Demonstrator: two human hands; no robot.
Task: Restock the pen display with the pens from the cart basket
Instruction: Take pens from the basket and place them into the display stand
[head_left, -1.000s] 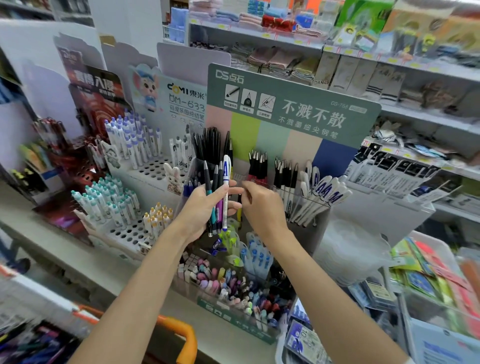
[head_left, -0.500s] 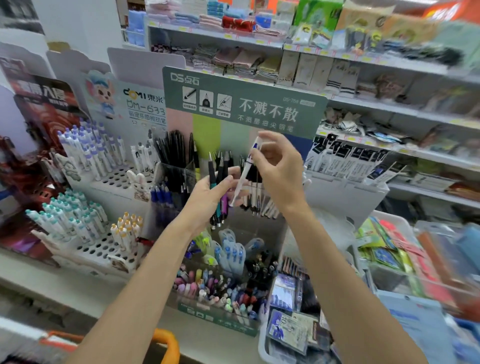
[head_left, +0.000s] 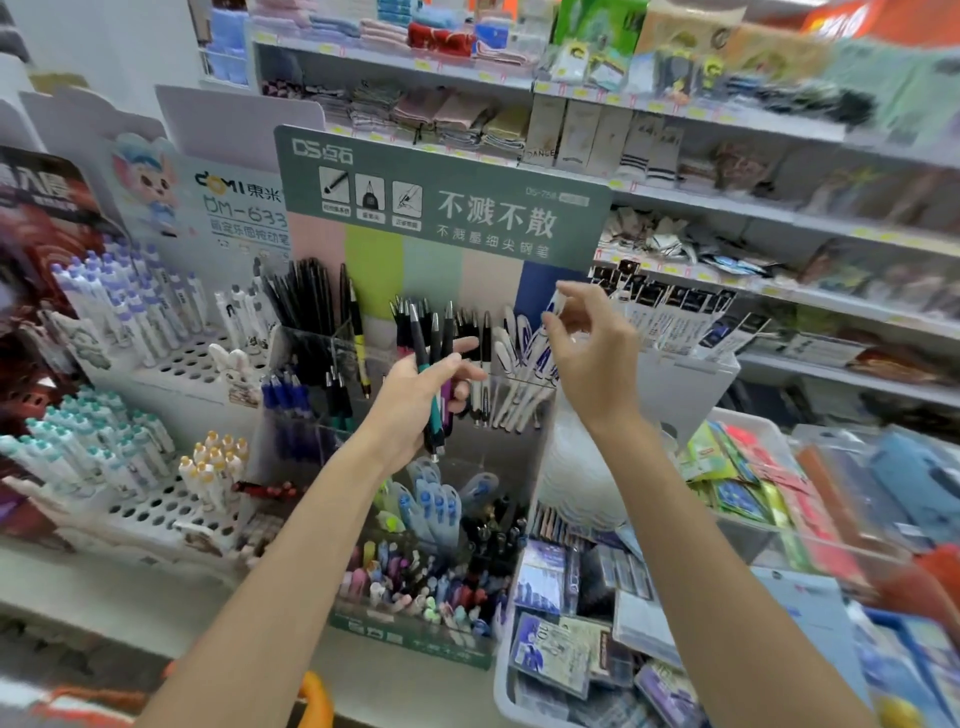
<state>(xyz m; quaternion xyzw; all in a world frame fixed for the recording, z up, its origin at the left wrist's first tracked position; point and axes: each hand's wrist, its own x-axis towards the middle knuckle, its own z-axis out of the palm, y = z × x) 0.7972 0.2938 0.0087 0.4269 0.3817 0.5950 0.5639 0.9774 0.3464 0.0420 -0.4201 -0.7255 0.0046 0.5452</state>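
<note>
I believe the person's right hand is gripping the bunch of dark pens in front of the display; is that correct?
Not quite. The head view shows the left hand, not the right, gripping the bunch of dark pens in front of the display. The right hand pinches a single white pen.

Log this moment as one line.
left hand: holds pen bundle | right hand: pinches white pen | near: display white pens

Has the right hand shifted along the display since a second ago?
Yes. The right hand moved rightward: from under the green sign's left half to its right end.
</note>
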